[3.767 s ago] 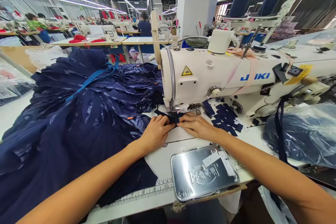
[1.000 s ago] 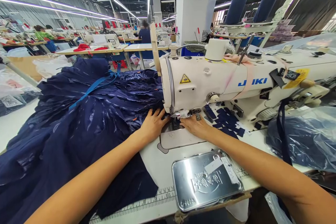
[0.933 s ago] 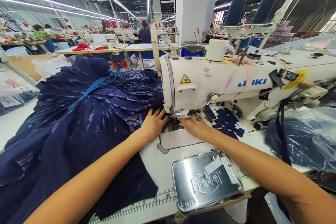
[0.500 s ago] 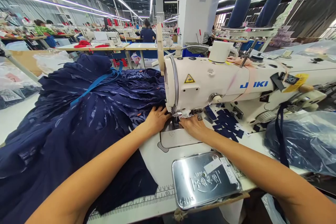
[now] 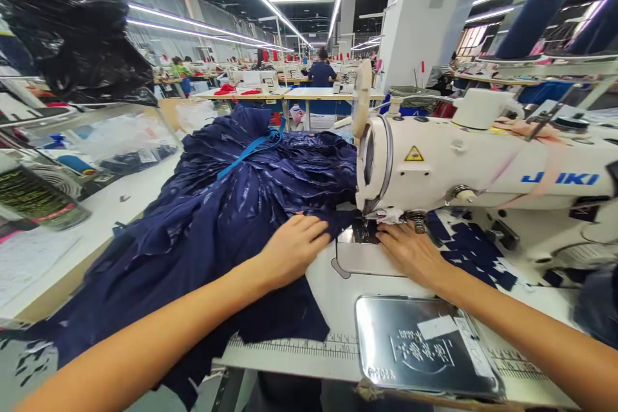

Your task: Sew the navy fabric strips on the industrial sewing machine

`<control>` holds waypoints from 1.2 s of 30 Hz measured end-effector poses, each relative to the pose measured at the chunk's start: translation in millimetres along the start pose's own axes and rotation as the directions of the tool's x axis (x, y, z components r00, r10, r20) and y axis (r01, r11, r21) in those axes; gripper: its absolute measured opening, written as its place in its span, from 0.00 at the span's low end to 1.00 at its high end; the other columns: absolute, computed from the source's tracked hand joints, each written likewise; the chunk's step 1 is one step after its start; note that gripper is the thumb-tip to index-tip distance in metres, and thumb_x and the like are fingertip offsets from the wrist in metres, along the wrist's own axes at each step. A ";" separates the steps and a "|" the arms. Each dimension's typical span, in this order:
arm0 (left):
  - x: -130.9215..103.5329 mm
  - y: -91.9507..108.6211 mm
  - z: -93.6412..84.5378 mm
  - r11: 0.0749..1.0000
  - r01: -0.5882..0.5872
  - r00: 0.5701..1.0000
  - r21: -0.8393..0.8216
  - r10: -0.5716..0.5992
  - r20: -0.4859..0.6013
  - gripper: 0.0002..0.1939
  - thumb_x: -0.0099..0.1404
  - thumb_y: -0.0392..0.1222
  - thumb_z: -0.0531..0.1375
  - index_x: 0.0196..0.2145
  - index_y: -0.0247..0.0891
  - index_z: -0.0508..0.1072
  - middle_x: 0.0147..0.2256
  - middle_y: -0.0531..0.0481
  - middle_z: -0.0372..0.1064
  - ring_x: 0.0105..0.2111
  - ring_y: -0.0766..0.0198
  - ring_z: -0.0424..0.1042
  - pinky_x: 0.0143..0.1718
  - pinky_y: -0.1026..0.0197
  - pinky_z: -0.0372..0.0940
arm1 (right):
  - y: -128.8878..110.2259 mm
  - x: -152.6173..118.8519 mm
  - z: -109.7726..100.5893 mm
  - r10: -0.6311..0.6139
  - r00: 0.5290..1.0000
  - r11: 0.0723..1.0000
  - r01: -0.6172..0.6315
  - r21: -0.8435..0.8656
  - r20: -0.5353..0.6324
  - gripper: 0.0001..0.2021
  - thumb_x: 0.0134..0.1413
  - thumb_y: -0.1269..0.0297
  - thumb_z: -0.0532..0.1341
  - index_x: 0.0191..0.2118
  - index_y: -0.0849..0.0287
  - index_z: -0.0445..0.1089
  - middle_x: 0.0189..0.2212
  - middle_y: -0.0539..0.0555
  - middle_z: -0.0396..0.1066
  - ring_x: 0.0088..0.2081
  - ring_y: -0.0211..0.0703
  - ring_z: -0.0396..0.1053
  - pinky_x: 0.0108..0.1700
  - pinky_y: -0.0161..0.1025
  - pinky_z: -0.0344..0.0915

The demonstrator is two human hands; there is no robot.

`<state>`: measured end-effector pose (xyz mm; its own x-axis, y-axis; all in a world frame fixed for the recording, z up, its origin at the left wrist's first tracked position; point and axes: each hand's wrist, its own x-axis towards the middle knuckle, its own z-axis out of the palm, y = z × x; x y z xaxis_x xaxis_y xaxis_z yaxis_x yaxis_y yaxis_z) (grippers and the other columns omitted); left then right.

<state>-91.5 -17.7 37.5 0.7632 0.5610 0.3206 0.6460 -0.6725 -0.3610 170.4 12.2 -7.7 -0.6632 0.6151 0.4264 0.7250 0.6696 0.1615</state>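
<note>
A large heap of gathered navy garments (image 5: 226, 206), bound with a blue strip (image 5: 246, 153), lies left of the white sewing machine (image 5: 434, 154). My left hand (image 5: 294, 248) rests at the heap's right edge, its slightly blurred fingers bent together on the navy cloth. From there a navy flap reaches toward the machine's presser foot. My right hand (image 5: 410, 251) is low beside the needle plate (image 5: 360, 233), its fingers pressed together, fingertips close to the foot. Whatever those fingertips hold, if anything, cannot be made out.
Small navy cloth pieces (image 5: 470, 248) lie behind my right forearm. A shiny metal tin lid (image 5: 425, 344) sits at the front edge, over a printed ruler (image 5: 299, 349). Black plastic (image 5: 82, 32) hangs at upper left. A seated person (image 5: 321, 71) is farther back.
The view has swung left, so the machine appears farther right. My left hand has drawn back from the needle area toward the left. My right hand stays beside the needle plate.
</note>
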 end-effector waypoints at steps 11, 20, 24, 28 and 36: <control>-15.9 -37.9 -19.5 0.986 -0.038 0.953 0.163 -0.013 0.303 0.09 0.59 0.30 0.53 0.34 0.35 0.72 0.34 0.45 0.69 0.36 0.58 0.64 0.33 0.57 0.56 | -75.3 102.0 24.4 0.204 0.975 0.643 -0.203 0.738 0.091 0.18 0.56 0.65 0.51 0.53 0.61 0.58 0.48 0.59 0.65 0.49 0.44 0.63 0.50 0.42 0.59; 24.6 -60.9 -15.8 0.937 0.270 0.963 -0.222 -0.259 0.077 0.12 0.56 0.31 0.50 0.31 0.36 0.72 0.30 0.49 0.72 0.33 0.63 0.69 0.36 0.62 0.62 | -59.7 98.4 24.3 0.317 0.940 0.650 -0.311 0.693 0.124 0.20 0.57 0.65 0.50 0.54 0.67 0.57 0.51 0.64 0.61 0.53 0.47 0.59 0.54 0.45 0.56; 41.4 -37.3 -22.6 0.745 0.388 0.831 -0.542 -0.537 -0.144 0.14 0.58 0.36 0.47 0.33 0.36 0.72 0.32 0.51 0.73 0.32 0.65 0.70 0.36 0.65 0.64 | -50.1 48.8 1.4 0.207 0.978 0.695 -0.169 0.699 0.031 0.19 0.57 0.66 0.49 0.54 0.67 0.57 0.52 0.64 0.60 0.53 0.44 0.58 0.55 0.44 0.56; 38.2 -27.0 -15.8 0.799 0.233 0.950 -0.555 -0.308 -0.045 0.13 0.57 0.40 0.49 0.29 0.38 0.73 0.29 0.51 0.73 0.30 0.63 0.71 0.35 0.64 0.65 | -32.8 2.8 -19.9 0.156 0.988 0.771 -0.123 0.625 0.002 0.15 0.59 0.66 0.48 0.49 0.64 0.62 0.47 0.60 0.65 0.49 0.42 0.62 0.51 0.41 0.61; 27.3 -14.3 -29.7 0.908 -0.004 0.988 -0.420 -0.063 -0.144 0.12 0.59 0.40 0.50 0.25 0.43 0.72 0.25 0.53 0.71 0.27 0.62 0.68 0.27 0.62 0.62 | 32.1 -49.6 -40.3 0.369 0.923 0.920 -0.379 0.102 0.107 0.09 0.56 0.71 0.53 0.30 0.63 0.70 0.31 0.56 0.69 0.35 0.42 0.64 0.36 0.38 0.58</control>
<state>-80.4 -7.1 77.5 0.7113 0.5266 0.4655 0.5780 -0.8151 0.0389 234.1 -13.6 12.2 -0.3646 0.8595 0.3581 0.8994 0.4247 -0.1037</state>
